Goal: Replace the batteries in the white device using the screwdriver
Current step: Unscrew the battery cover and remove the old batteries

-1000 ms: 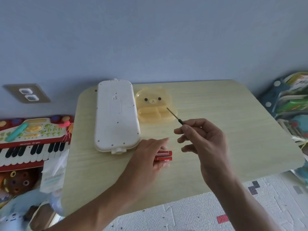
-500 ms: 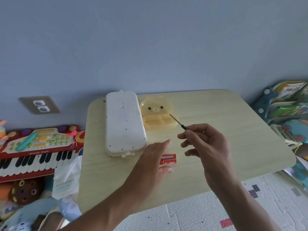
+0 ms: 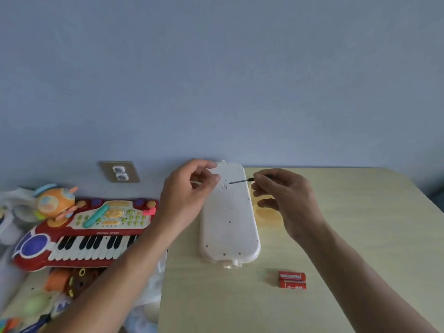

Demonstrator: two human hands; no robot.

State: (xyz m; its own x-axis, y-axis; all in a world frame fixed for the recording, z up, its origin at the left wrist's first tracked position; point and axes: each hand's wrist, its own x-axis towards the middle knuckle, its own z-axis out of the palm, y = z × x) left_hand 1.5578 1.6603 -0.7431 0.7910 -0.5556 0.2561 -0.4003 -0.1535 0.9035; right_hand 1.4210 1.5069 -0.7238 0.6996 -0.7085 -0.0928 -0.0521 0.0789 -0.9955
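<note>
The white device (image 3: 230, 227) lies back-up on the pale wooden table (image 3: 348, 236), its long side running away from me. My left hand (image 3: 189, 195) grips its far left edge between thumb and fingers. My right hand (image 3: 286, 200) pinches a thin black screwdriver (image 3: 240, 181), whose tip points left at a small screw hole near the device's far end. Two red batteries (image 3: 292, 280) lie side by side on the table, near and to the right of the device.
A translucent yellow bear-shaped case (image 3: 268, 213) sits right of the device, mostly hidden by my right hand. Left of the table lie a red toy keyboard (image 3: 81, 234), an orange toy (image 3: 54, 203) and other toys. A wall socket (image 3: 119, 173) is behind.
My left hand has left the batteries and moved up to the device's far left edge. My right hand has brought the screwdriver tip over the device. The camera has swung left.
</note>
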